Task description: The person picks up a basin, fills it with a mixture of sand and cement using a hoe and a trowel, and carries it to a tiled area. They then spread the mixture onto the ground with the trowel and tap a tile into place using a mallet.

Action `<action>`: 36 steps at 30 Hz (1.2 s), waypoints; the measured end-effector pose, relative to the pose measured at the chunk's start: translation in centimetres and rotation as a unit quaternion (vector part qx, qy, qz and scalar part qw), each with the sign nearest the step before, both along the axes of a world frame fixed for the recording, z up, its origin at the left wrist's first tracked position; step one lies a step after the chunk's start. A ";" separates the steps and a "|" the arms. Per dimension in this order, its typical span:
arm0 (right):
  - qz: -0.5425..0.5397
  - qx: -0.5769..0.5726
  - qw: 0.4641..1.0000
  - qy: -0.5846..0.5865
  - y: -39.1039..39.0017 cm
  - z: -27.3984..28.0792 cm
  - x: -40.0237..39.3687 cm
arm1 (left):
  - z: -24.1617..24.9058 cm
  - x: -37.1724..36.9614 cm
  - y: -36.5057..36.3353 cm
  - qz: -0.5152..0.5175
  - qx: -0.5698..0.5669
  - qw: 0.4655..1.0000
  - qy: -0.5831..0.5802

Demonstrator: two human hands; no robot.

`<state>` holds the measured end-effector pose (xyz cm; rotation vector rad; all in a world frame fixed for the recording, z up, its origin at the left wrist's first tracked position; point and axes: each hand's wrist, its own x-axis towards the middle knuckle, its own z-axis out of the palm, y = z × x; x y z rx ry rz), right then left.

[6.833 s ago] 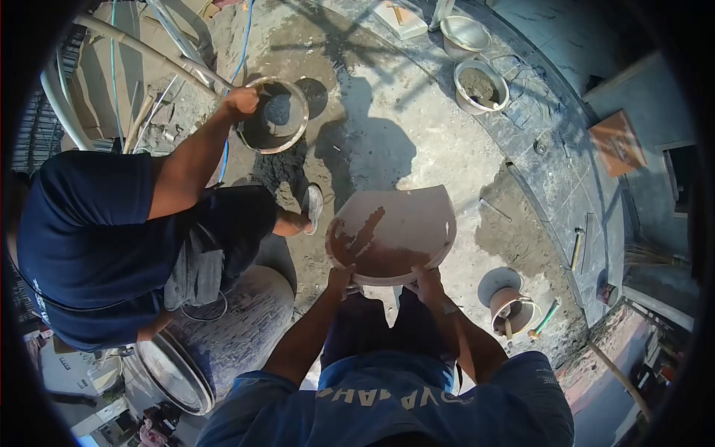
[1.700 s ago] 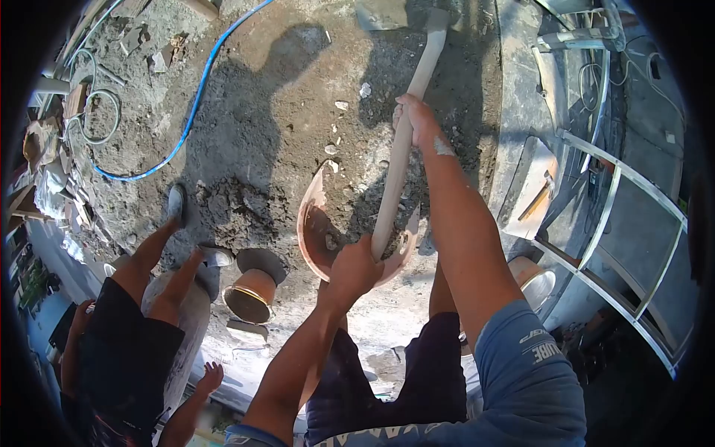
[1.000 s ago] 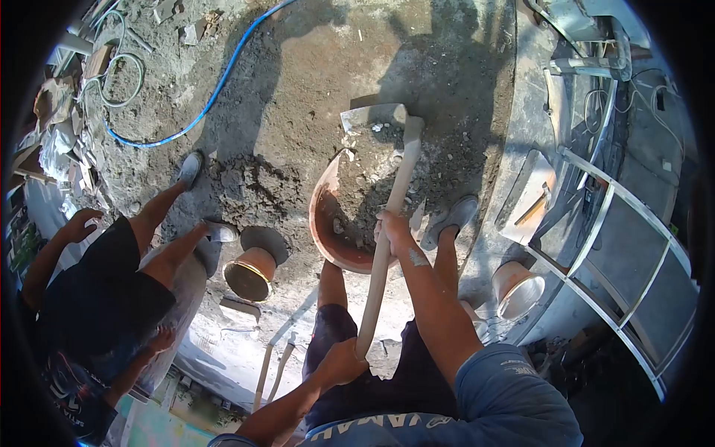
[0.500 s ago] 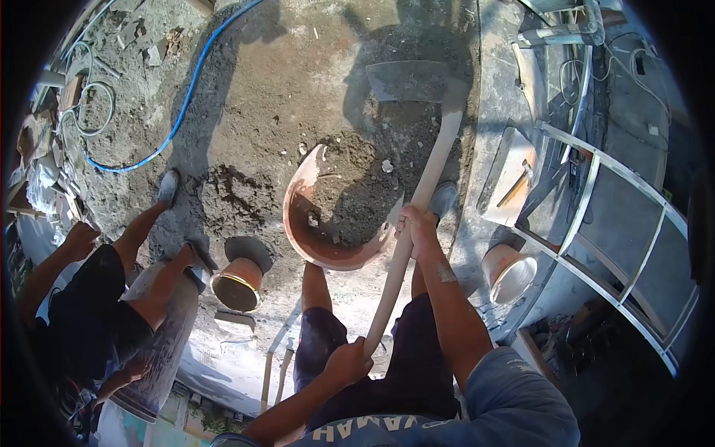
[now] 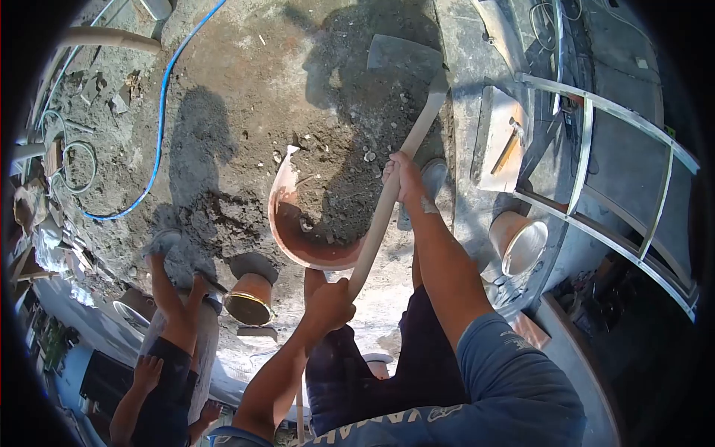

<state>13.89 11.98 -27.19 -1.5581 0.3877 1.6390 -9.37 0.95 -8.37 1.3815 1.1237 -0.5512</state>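
Observation:
A long-handled hoe slants across the middle, its wide flat blade at the far end over the ground. My right hand is wrapped round the handle about midway. Lower down, my left hand grips the handle near its end. Beside the handle on the left lies a curved reddish tub piece, open at its far side, with grey soil and rubble inside its curve. The handle passes over its right part.
Two buckets stand left and right. A blue hose curves at left. Another person is at lower left. A hammer rests on a board; a metal frame lies right.
The view has shifted. My hands and the hoe handle have moved up and left in view, with the blade still at the far end. The other person has changed posture.

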 end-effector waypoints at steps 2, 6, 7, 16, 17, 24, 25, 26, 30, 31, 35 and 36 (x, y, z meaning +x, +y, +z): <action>-0.031 -0.011 0.999 0.026 -2.6 -0.2 -1.5 | 1.9 -1.7 0.2 -0.009 -0.027 0.999 0.025; -0.102 -0.051 0.989 0.093 -6.9 1.4 -4.7 | 4.1 -5.7 -0.9 -0.072 -0.035 0.996 0.046; -0.103 -0.050 0.989 0.094 -7.8 2.1 -5.6 | 4.8 -6.7 -1.4 -0.074 -0.034 0.995 0.048; -0.031 -0.181 0.979 0.088 -21.9 17.3 -16.9 | 18.9 -17.8 -19.7 -0.040 -0.281 0.948 0.142; -0.016 -0.176 0.981 0.083 -21.6 18.2 -17.2 | 19.2 -17.0 -19.1 -0.070 -0.288 0.945 0.137; 0.114 0.043 0.990 -0.076 -14.5 12.9 -8.3 | 15.9 -7.6 -8.5 0.106 -0.062 0.988 0.098; 0.207 0.077 0.966 -0.134 -14.1 12.1 -6.5 | 15.2 -7.0 -6.3 0.077 -0.031 0.994 0.076; 0.152 0.105 0.980 -0.074 -13.2 15.0 -3.3 | 14.8 -6.4 -3.7 0.119 -0.040 0.991 0.055; 0.154 -0.128 0.866 -0.458 -27.0 11.6 8.1 | 15.1 -4.7 3.6 0.111 -0.059 0.987 0.101; 0.219 -0.194 0.784 -0.547 -33.1 10.4 11.2 | 15.7 -4.1 4.5 0.125 -0.062 0.984 0.115; 0.389 -0.456 0.665 -0.446 -54.9 9.5 19.2 | 17.1 -0.7 10.9 -0.189 -0.099 0.946 0.243; 0.367 -0.530 0.676 -0.357 -56.7 9.3 20.8 | 17.0 0.5 11.9 -0.203 -0.097 0.937 0.267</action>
